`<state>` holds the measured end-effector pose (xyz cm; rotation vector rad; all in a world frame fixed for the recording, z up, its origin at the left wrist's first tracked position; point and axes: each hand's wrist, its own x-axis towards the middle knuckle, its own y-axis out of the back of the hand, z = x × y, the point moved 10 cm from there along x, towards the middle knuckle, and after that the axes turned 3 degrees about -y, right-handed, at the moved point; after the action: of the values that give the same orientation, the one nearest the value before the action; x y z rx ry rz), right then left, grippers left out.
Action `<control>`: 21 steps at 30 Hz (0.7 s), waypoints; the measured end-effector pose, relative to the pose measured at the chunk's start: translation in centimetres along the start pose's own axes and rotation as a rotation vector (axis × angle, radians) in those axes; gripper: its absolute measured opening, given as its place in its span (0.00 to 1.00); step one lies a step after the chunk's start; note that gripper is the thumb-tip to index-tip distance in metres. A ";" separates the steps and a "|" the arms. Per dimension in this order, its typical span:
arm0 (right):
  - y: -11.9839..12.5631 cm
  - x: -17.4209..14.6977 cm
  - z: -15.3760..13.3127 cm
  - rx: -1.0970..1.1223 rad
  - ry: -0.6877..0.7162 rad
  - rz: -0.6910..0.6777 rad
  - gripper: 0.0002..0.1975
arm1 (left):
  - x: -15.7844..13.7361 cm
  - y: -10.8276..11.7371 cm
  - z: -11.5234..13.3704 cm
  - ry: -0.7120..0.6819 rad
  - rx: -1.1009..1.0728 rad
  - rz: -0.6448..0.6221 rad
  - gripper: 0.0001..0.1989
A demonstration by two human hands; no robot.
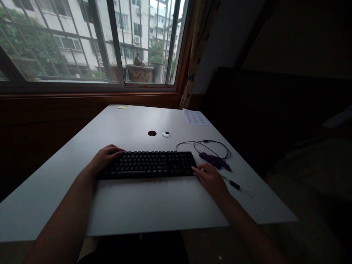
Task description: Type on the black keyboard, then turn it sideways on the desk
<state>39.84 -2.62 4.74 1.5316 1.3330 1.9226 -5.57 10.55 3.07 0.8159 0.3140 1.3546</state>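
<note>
A black keyboard (154, 163) lies across the middle of the white table. My left hand (107, 157) grips its left end, fingers over the far corner. At the opposite end, my right hand (207, 175) has its thumb and fingers closed on the near right corner. Beyond the right end, a thin black cable (220, 142) lies in loops on the tabletop. A crumpled purple cloth (214, 160) is just past my right hand. Beside that hand rests a thin tool with a black handle and wire prongs (235, 185), partly hidden by the hand.
The white table (154, 209) has a round cable hole (152, 133) with its loose white cover (166, 134) alongside. A printed sheet (195, 117) lies at the far right, and a yellow sticky note pad (122, 107) at the far left. A barred window (118, 44) stands behind.
</note>
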 end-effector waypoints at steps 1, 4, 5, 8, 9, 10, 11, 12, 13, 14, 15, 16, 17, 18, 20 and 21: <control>-0.1 -0.1 -0.2 -0.027 0.014 -0.011 0.15 | 0.0 0.0 0.0 -0.001 0.001 -0.001 0.22; -0.2 -0.3 -0.4 -0.052 0.028 -0.032 0.17 | 0.0 0.0 0.0 -0.003 -0.003 -0.001 0.23; -0.2 -0.3 -0.3 -0.045 0.024 -0.037 0.18 | 0.0 0.1 0.1 -0.002 -0.005 0.000 0.24; -0.3 -0.5 0.1 0.013 -0.007 -0.048 0.20 | 0.0 0.1 0.3 0.004 -0.012 0.005 0.24; -0.3 -0.6 0.3 0.037 -0.021 -0.045 0.21 | -0.1 0.1 0.3 0.005 -0.014 0.006 0.24; -0.2 -0.7 0.5 0.062 -0.034 -0.038 0.21 | -0.1 0.1 0.3 0.005 -0.017 0.009 0.24; -0.1 -0.8 0.6 0.084 -0.043 -0.028 0.21 | 0.0 0.1 0.4 0.005 -0.019 0.011 0.24; 0.1 -0.8 0.7 0.103 -0.048 -0.020 0.20 | 0.0 0.1 0.4 0.005 -0.020 0.012 0.24; 0.2 -0.9 0.7 0.118 -0.049 -0.014 0.19 | 0.0 0.1 0.4 0.005 -0.022 0.014 0.24; 0.3 -0.9 0.8 0.128 -0.049 -0.012 0.17 | 0.0 0.1 0.4 0.004 -0.023 0.014 0.24; 0.4 -0.8 0.8 0.136 -0.049 -0.014 0.16 | 0.0 0.1 0.3 0.003 -0.024 0.015 0.24; 0.5 -0.7 0.8 0.141 -0.050 -0.014 0.14 | 0.0 0.0 0.3 0.005 -0.021 0.015 0.24; 0.5 -0.6 0.8 0.143 -0.052 -0.015 0.13 | 0.0 0.0 0.3 0.006 -0.016 0.014 0.24; 0.5 -0.5 0.8 0.147 -0.052 -0.014 0.12 | 0.0 0.1 0.2 0.006 -0.009 0.014 0.24; 0.5 -0.2 0.7 0.160 -0.043 -0.010 0.11 | 0.0 0.1 0.1 0.005 0.001 0.014 0.23; 0.5 -0.1 0.6 0.168 -0.037 -0.011 0.10 | 0.0 0.1 0.1 0.002 0.002 0.015 0.23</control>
<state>40.57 -2.65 5.10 1.6252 1.5170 1.8053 -5.56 10.50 3.20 0.8199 0.3109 1.3693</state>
